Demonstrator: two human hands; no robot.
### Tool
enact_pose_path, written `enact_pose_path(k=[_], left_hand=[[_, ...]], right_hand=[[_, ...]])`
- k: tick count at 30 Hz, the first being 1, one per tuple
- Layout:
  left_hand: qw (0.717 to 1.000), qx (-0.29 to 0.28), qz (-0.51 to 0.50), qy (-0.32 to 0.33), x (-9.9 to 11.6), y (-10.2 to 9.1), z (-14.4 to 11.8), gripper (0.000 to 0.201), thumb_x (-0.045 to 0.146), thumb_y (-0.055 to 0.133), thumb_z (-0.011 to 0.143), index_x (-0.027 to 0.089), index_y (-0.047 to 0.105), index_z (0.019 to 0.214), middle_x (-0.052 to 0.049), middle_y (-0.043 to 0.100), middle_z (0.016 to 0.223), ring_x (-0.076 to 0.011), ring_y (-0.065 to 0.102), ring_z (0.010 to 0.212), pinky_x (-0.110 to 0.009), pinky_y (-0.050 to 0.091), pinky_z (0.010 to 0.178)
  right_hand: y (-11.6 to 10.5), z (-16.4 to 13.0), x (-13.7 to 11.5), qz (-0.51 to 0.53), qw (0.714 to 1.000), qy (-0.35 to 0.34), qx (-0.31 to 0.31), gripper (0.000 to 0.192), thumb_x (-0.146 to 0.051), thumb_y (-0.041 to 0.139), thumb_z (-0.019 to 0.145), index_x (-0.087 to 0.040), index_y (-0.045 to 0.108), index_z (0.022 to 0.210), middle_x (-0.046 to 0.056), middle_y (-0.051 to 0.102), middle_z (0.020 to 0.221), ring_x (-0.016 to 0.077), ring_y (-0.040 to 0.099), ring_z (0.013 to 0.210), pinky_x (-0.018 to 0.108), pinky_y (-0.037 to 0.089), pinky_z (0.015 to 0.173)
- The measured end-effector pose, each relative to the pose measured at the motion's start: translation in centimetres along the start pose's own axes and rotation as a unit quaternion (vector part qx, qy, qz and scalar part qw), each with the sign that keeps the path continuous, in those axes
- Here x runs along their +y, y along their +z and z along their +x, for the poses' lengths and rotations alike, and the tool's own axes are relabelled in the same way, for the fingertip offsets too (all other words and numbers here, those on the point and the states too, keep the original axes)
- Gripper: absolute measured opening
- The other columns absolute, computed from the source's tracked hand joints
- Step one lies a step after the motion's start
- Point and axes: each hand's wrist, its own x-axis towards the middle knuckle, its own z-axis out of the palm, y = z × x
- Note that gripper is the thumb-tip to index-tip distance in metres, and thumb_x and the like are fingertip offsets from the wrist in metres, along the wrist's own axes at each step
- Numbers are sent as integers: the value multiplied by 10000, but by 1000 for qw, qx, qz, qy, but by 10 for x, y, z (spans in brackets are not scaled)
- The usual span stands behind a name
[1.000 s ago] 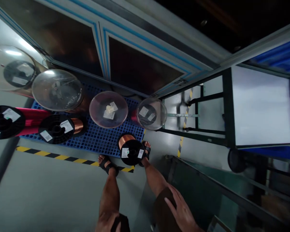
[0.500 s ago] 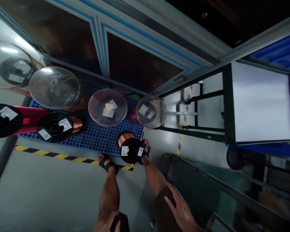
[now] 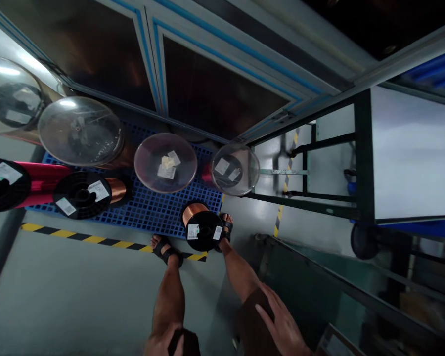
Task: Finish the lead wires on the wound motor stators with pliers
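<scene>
My left hand [image 3: 162, 340] rests on my left knee at the bottom edge, thumb apart from the fingers, partly cut off by the frame. My right hand [image 3: 282, 324] lies flat along my right knee, its fingers stretched out and holding nothing. Ahead of both hands, between my sandalled feet, a spool of copper wire [image 3: 195, 213] with a black flange and white labels stands at the corner of a blue plastic pallet [image 3: 152, 215]. Neither hand touches it.
On and beside the pallet are a second copper wire spool [image 3: 117, 191], a red wire spool [image 3: 44, 183] and several clear-topped spools [image 3: 165, 173]. A cabinet [image 3: 215, 94] borders the far side. Green metal frames [image 3: 304, 202] stand at right; striped tape [image 3: 92, 239] marks the floor.
The view has shifted slightly, so the right-hand frame sits farther right and the left spools farther left. Both hands stay on my knees, and the spools stand as before.
</scene>
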Motion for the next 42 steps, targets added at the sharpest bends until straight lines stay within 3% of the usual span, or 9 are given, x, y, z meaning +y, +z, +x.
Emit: enact_pose_path(k=[2,4,8,12,14,16,19,28,42], left_hand=[[998,40,-3,38,-2,-9,-14,279,442,518,957,220,659,1052,-54,701,990,-169,664,839,-344,565,737],[994,88,0,59,-15,-12,2,279,364,446,994,176,653,1002,-49,714,868,-156,673,750,-322,553,693],[985,158,33,64,-60,-15,114,313,288,591,905,195,641,1199,-139,731,1137,-298,637,1156,-477,453,986],[981,161,55,90,-81,-19,228,503,370,569,917,188,535,1384,-157,487,1501,-318,369,1442,-499,278,1149],[983,143,57,101,-79,-18,259,592,411,535,931,162,444,1461,-166,396,1560,-319,305,1475,-502,235,1172],[984,134,66,100,-75,-15,274,656,448,524,931,147,385,1497,-179,328,1591,-346,272,1484,-533,198,1175],[982,139,91,88,-71,-9,281,704,493,530,919,154,359,1512,-175,305,1602,-381,280,1471,-564,184,1157],[979,167,72,90,-77,-1,285,732,508,521,918,143,327,1523,-173,360,1576,-361,302,1466,-546,170,1149],[979,173,73,84,-76,-1,284,647,501,543,902,139,445,1430,-181,404,1551,-351,335,1453,-526,176,1147]], right_hand=[[-9,18,-20,-2,999,-36,27,493,-507,466,944,-206,601,1310,134,663,1297,313,649,1182,452,601,933],[-22,56,-58,12,995,-84,52,452,-476,445,968,-208,609,1294,138,682,1265,295,679,1133,398,634,840],[-43,189,-171,82,971,-202,101,495,-470,416,988,-166,516,1365,157,634,1325,276,621,1218,447,559,992],[-54,343,-278,118,947,-249,165,602,-517,406,985,-157,333,1462,155,424,1520,228,369,1438,455,325,1202],[-56,398,-313,147,924,-279,217,668,-537,484,948,-138,309,1455,181,390,1527,252,325,1454,481,284,1210],[-55,431,-334,151,930,-264,206,732,-561,549,908,-140,294,1450,190,381,1521,276,331,1445,504,289,1193],[-49,447,-345,136,945,-248,167,811,-612,601,856,-157,283,1446,186,361,1524,303,333,1436,532,289,1177],[-45,440,-347,121,953,-237,148,1000,-733,632,744,-163,250,1470,200,295,1544,378,267,1444,634,236,1148],[-46,445,-341,96,955,-251,126,966,-684,609,796,-171,199,1503,174,245,1580,350,179,1486,605,209,1182]])
